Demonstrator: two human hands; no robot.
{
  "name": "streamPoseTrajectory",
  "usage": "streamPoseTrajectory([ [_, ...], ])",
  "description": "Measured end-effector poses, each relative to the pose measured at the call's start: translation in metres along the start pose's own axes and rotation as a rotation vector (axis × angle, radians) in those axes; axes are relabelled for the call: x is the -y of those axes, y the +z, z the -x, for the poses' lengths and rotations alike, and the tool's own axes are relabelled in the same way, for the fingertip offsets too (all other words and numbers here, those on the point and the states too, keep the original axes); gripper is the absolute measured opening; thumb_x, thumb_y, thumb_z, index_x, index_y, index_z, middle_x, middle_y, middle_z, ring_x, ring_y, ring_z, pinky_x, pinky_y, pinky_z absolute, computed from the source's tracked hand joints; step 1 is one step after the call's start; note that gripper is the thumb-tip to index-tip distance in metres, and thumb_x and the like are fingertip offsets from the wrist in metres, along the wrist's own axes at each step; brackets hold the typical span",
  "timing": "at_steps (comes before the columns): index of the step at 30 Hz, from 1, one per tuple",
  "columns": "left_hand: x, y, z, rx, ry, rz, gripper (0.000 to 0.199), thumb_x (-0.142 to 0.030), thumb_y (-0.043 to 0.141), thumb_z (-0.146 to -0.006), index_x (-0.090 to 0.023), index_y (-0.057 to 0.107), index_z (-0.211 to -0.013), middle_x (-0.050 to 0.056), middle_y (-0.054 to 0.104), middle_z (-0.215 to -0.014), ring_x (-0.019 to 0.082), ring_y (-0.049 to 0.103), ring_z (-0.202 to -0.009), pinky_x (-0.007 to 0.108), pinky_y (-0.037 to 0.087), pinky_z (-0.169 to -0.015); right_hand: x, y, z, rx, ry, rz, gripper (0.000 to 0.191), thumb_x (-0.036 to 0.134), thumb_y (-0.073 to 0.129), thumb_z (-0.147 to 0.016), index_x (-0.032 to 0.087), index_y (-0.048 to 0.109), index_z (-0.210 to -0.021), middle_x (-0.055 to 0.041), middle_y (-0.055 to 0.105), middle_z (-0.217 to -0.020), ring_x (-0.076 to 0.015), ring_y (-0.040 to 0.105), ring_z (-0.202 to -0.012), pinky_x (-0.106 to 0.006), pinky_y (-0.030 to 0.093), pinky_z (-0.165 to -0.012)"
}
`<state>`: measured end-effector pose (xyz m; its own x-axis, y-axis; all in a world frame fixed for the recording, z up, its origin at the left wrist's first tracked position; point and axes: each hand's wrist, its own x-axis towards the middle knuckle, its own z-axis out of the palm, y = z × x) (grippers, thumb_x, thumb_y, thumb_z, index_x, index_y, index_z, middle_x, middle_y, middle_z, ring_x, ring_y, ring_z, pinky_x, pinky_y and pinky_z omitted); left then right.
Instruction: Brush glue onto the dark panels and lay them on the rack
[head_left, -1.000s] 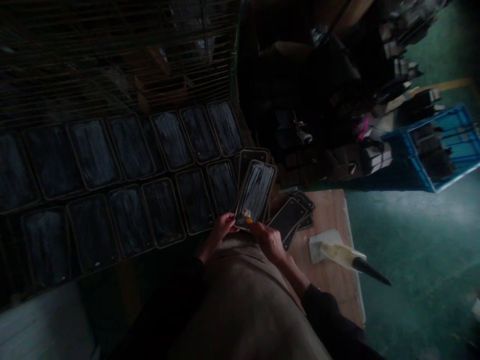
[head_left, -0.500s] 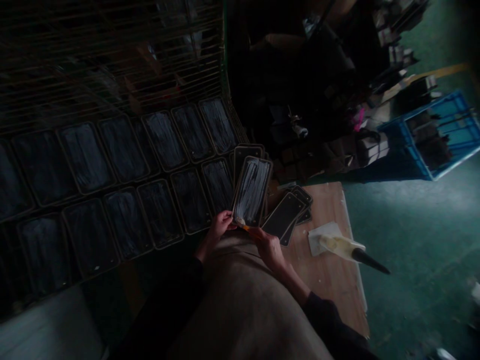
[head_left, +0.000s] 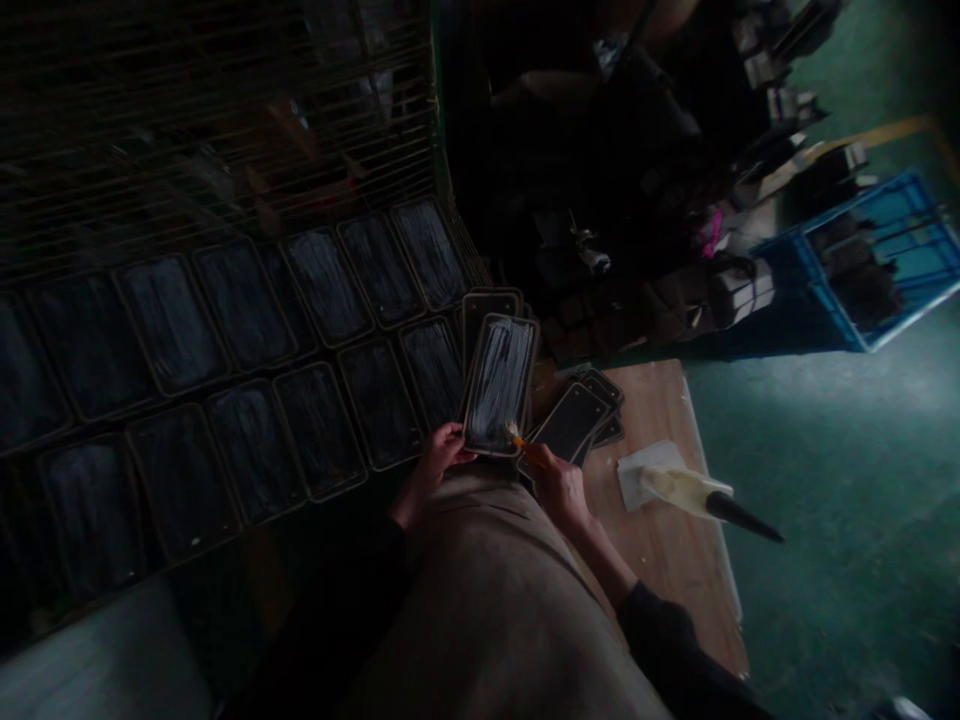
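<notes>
A dark rectangular panel [head_left: 499,375] with rounded corners and a pale edge is in front of me, streaked lengthwise with a whitish coating. My left hand [head_left: 442,455] grips its near left corner between thumb and fingers. In my right hand [head_left: 561,487] is a small brush [head_left: 517,436] with an orange handle, its bristles at the panel's near right part. Beneath and behind that panel lie other dark panels [head_left: 480,303]. Right of it, uncoated dark panels [head_left: 574,420] rest in a loose pile on a wooden board.
Two rows of coated panels [head_left: 322,280] stretch left beside a wire mesh rack [head_left: 435,110]. On the wooden board [head_left: 652,570] lies a pale bottle with a long black nozzle [head_left: 742,517]. A blue crate [head_left: 832,280] with dark pieces stands at right, near stacked bundles [head_left: 739,295].
My right hand has moved the brush from the panel's near left corner toward its near right side. My left hand keeps its hold on the panel.
</notes>
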<state>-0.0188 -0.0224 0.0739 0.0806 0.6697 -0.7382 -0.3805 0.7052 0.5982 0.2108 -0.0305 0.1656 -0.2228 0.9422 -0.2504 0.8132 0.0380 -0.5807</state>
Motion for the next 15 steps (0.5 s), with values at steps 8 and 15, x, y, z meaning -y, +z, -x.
streamPoseTrajectory([
  [8,0.006,-0.002,-0.003,0.004,0.01,0.018,0.038,-0.032,0.076,-0.068,-0.014,0.058,-0.097,0.004,0.066,-0.086,0.017,0.067,-0.071,0.039,0.06,-0.071,0.001,-0.01,0.013,0.001,0.11,-0.124,0.024,0.028,0.044,-0.094,0.023,0.061,-0.111,-0.0003,0.071,-0.079,-0.0156,0.067,-0.067,-0.02,0.04,-0.056],
  [15,0.002,0.0,0.001,-0.001,0.025,-0.001,0.038,-0.035,0.076,-0.068,-0.015,0.058,-0.096,0.004,0.066,-0.089,0.017,0.067,-0.074,0.038,0.059,-0.072,0.0,-0.008,0.002,0.048,0.079,-0.191,0.025,0.03,0.044,-0.096,0.02,0.062,-0.109,-0.0004,0.07,-0.073,-0.0158,0.067,-0.064,-0.021,0.044,-0.058],
])
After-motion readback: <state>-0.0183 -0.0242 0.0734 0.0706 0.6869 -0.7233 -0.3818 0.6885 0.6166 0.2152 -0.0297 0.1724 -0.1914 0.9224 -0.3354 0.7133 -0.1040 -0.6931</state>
